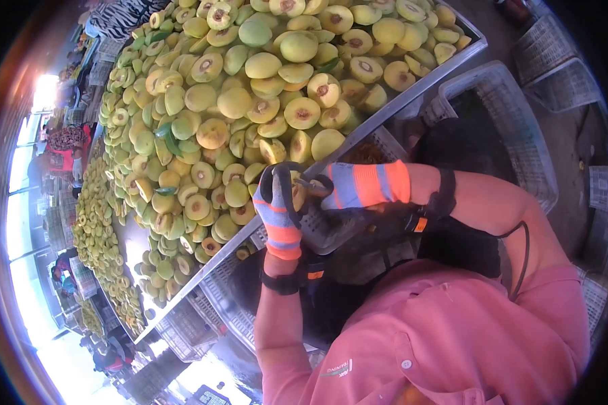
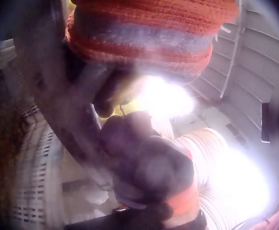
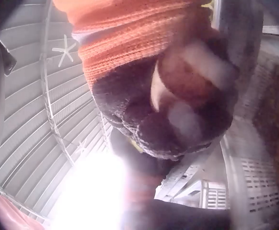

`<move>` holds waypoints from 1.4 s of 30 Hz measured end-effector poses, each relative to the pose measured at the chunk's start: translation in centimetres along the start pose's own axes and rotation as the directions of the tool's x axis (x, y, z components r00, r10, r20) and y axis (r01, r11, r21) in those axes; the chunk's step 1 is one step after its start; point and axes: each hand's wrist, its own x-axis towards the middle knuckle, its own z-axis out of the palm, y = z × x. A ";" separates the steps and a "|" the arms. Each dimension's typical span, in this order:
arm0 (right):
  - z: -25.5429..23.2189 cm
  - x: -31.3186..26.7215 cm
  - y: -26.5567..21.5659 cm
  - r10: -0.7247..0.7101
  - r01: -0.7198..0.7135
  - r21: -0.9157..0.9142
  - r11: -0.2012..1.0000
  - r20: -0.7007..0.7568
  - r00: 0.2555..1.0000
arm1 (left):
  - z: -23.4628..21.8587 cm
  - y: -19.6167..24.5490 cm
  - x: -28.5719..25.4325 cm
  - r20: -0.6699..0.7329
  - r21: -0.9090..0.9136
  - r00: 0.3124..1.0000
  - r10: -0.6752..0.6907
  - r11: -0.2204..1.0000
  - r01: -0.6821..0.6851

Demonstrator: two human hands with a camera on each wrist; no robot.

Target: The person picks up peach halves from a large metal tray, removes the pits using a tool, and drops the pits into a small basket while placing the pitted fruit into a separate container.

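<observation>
In the head view both hands meet at the near edge of the heap of peaches (image 1: 236,101). My left hand (image 1: 277,209), in a striped, dark-palmed glove, holds a yellow peach piece (image 1: 297,194). My right hand (image 1: 361,185), gloved alike, reaches the same peach from the right and grips a small tool with a grey metal part (image 1: 311,183). In the left wrist view a thin tip meets the yellow fruit (image 2: 114,113) between the hands. The right wrist view shows curled fingers around a rounded brown thing (image 3: 182,81) with a pale edge; I cannot tell its kind.
A metal rim (image 1: 392,104) borders the table of halved, yellow-green peaches. Below my hands stands a grey crate (image 1: 331,233). Another large plastic crate (image 1: 530,135) is to the right, stacked baskets (image 1: 557,67) beyond. Other people (image 1: 67,142) are at the far left.
</observation>
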 end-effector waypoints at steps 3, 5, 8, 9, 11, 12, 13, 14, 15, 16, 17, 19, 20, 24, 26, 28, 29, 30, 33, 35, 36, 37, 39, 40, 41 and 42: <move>1.2 -0.1 -1.1 0.073 -0.076 -0.015 0.997 -0.158 0.985 | 0.4 1.3 0.6 -0.030 0.071 0.999 -0.011 0.997 0.013; 1.2 -0.7 -2.2 0.108 -0.132 -0.068 0.989 -0.274 0.956 | 1.6 3.0 0.9 -0.120 -0.309 0.940 -0.318 0.912 0.269; 2.2 1.0 0.6 0.023 -0.026 -0.001 1.000 -0.385 0.923 | 2.7 4.0 0.9 -0.137 -0.373 0.923 -0.358 0.882 0.287; 1.8 0.6 0.0 0.049 -0.037 0.043 0.998 -0.328 0.943 | 3.0 4.1 0.6 -0.129 -0.381 0.917 -0.378 0.873 0.306; 1.0 -0.2 -1.2 0.077 -0.056 0.094 0.994 -0.240 0.968 | 2.8 4.1 0.4 -0.119 -0.336 0.920 -0.373 0.887 0.316; 0.8 -0.3 -1.4 0.083 -0.062 0.100 0.993 -0.213 0.974 | 2.7 3.9 0.4 -0.122 -0.286 0.932 -0.342 0.911 0.297; 1.0 0.3 -0.6 0.071 -0.058 0.067 0.996 -0.214 0.974 | 2.6 3.6 0.4 -0.127 -0.235 0.941 -0.312 0.932 0.278; 1.1 0.6 -0.2 0.058 -0.053 0.032 0.998 -0.214 0.975 | 2.5 3.2 0.4 -0.130 -0.181 0.950 -0.282 0.949 0.257; 1.1 0.6 -0.2 0.026 -0.027 -0.003 1.000 -0.226 0.974 | 2.5 2.7 0.4 -0.140 -0.128 0.962 -0.234 0.968 0.217; 1.2 0.6 -0.2 -0.007 -0.001 -0.037 0.999 -0.232 0.973 | 2.5 2.3 0.4 -0.150 -0.072 0.970 -0.189 0.981 0.180; 1.3 0.6 -0.1 -0.040 0.024 -0.070 0.997 -0.238 0.970 | 2.4 2.0 0.4 -0.154 -0.015 0.978 -0.144 0.990 0.143; 1.5 2.0 1.8 -0.161 0.101 -0.213 0.972 -0.290 0.943 | 2.1 3.0 0.8 -0.105 -0.155 0.961 -0.256 0.959 0.238; 1.5 2.5 2.9 -0.222 0.131 -0.286 0.949 -0.313 0.924 | 2.0 3.4 1.0 -0.072 -0.226 0.949 -0.306 0.932 0.283; 0.4 0.0 -1.2 0.033 -0.053 -0.117 0.992 -0.169 0.985 | 2.0 3.6 1.4 -0.118 -0.237 0.949 -0.292 0.937 0.259; -0.1 -0.4 -1.2 0.011 -0.017 -0.047 0.999 -0.129 0.992 | 1.1 3.5 2.0 -0.083 -0.288 0.959 -0.271 0.928 0.237; -0.3 0.5 -1.2 0.109 -0.114 -0.028 0.993 -0.140 0.984 | 0.5 2.5 2.4 -0.037 -0.238 0.954 -0.299 0.929 0.282; -0.1 0.9 -0.9 0.157 -0.161 -0.014 0.987 -0.141 0.977 | 0.7 0.9 2.0 -0.049 -0.143 0.994 -0.099 0.986 0.091; 0.1 1.0 -0.6 0.068 -0.089 -0.095 0.991 -0.200 0.977 | 0.8 0.8 2.1 -0.050 -0.135 0.998 -0.037 0.990 0.030; 0.4 0.9 -0.4 -0.043 -0.036 -0.263 0.964 -0.291 0.956 | 1.1 1.4 2.1 -0.042 -0.247 0.992 -0.119 0.963 0.105; 0.9 1.0 -0.4 -0.020 -0.067 -0.253 0.965 -0.327 0.945 | 1.2 2.0 2.2 -0.027 -0.274 0.977 -0.212 0.942 0.196; 1.2 1.2 -0.3 -0.013 -0.077 -0.251 0.965 -0.340 0.940 | 1.2 1.4 2.1 -0.039 -0.107 0.993 -0.109 0.989 0.104; 1.5 1.4 -0.2 0.024 -0.088 -0.193 0.977 -0.313 0.950 | 1.1 0.8 1.9 -0.051 0.064 0.999 -0.004 0.998 0.008; 1.3 1.6 -0.2 0.088 -0.113 -0.083 0.990 -0.262 0.961 | 1.6 0.3 1.7 -0.083 -0.018 0.993 -0.088 0.996 0.087; 1.1 1.4 -0.5 0.063 -0.084 -0.088 0.993 -0.218 0.974 | 1.9 1.6 1.8 -0.105 -0.150 0.967 -0.234 0.965 0.217; 0.8 0.9 -0.6 0.041 -0.057 -0.091 0.994 -0.171 0.984 | 2.2 2.8 2.0 -0.125 -0.288 0.919 -0.374 0.900 0.327; 1.0 1.0 -0.5 0.034 -0.050 -0.103 0.993 -0.148 0.988 | 2.0 3.8 2.1 -0.123 -0.249 0.931 -0.343 0.919 0.306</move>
